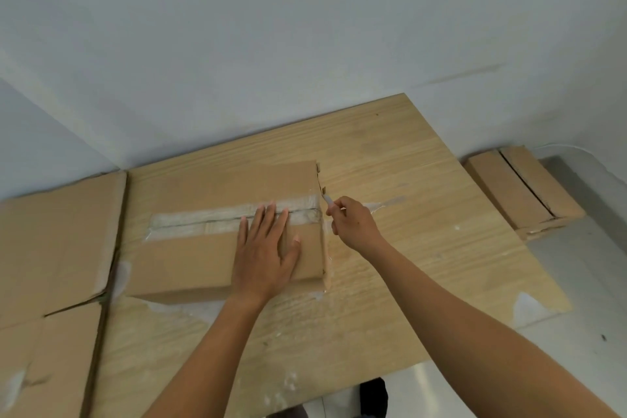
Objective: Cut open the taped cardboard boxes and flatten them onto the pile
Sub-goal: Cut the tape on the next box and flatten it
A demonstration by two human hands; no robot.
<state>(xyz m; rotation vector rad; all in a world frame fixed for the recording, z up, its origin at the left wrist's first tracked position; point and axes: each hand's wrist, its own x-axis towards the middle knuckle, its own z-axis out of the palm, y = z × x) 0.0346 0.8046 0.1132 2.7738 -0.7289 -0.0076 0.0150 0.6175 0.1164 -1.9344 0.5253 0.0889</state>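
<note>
Head view: a brown rectangular cardboard box (210, 248) lies closed on a light wood-grain tabletop (407, 265). A strip of clear tape (203, 218) runs along the box's top seam from its left part to its right edge. A dark slit shows down the middle of the tape.

The left hand (264, 254) lies flat on the right half of the box top. Its fingers are straight and spread, the fingertips reach the tape and the thumb points towards the box's right edge.

The right hand (353, 224) hovers just right of the box, fingers curled round a small pale cutter (327, 198). The cutter's tip is at the box's upper right edge, just above the tape's end. Whether it touches the cardboard cannot be told. That edge looks torn.

Just left of the box, a pile of flattened brown cardboard sheets (51, 248) overlaps the tabletop. Well to the right of the box, beyond the tabletop, a second brown cardboard box (509, 190) rests against the white wall (305, 44), with a dark gap along its top.
</note>
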